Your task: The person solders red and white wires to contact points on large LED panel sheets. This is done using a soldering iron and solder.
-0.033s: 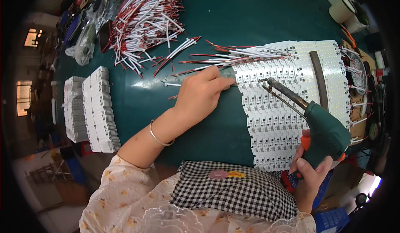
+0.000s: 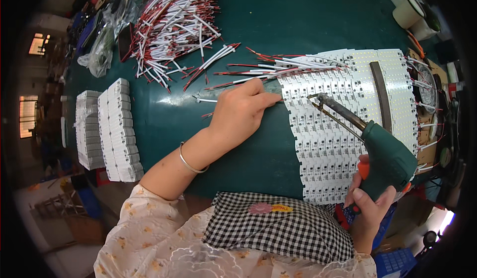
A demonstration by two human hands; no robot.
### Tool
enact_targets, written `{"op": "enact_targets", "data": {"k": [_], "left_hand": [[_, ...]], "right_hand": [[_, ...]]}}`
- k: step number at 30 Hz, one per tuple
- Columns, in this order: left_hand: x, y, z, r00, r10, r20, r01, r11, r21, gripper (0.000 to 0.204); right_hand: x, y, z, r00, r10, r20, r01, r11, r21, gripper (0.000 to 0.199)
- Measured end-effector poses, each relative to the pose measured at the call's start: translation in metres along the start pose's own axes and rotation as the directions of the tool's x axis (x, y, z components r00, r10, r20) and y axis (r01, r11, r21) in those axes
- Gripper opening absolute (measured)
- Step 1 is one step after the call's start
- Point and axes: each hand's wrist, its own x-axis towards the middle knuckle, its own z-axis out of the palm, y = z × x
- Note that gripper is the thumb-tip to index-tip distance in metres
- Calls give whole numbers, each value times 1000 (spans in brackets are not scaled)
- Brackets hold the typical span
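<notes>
left hand (image 2: pixel 242 107) at edge of boards (image 2: pixel 325 151) | right hand (image 2: pixel 371 209): soldering gun (image 2: pixel 390 156) | tabletop (image 2: pixel 171 124) leftward

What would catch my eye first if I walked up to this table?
Probably the big heap of red and white wires at the far left of the green table. Then the green soldering gun in the right hand, its tip above the white circuit boards, whose left edge the left hand reaches.

Wide fisheye view from head height, facing downward, rather near, from above the near edge of the green tabletop (image 2: pixel 308 19)
</notes>
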Motion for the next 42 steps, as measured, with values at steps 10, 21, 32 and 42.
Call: {"op": "enact_targets", "data": {"k": [10,21,32,42], "left_hand": [[-5,-13,14,993,106,-44,-105,994,27,25],[-1,-17,15,993,113,-26,-114,993,-18,31],[1,-19,17,996,84,-12,-85,989,-121,32],[0,-17,17,996,81,-23,-83,990,-112,31]], "right_hand": [[-2,6,1,985,134,109,-132,991,-24,63],[7,12,19,994,101,44,-97,992,-80,57],[12,16,21,972,195,133,-185,979,-88,46],[11,21,24,975,201,90,-186,970,-157,49]]}}
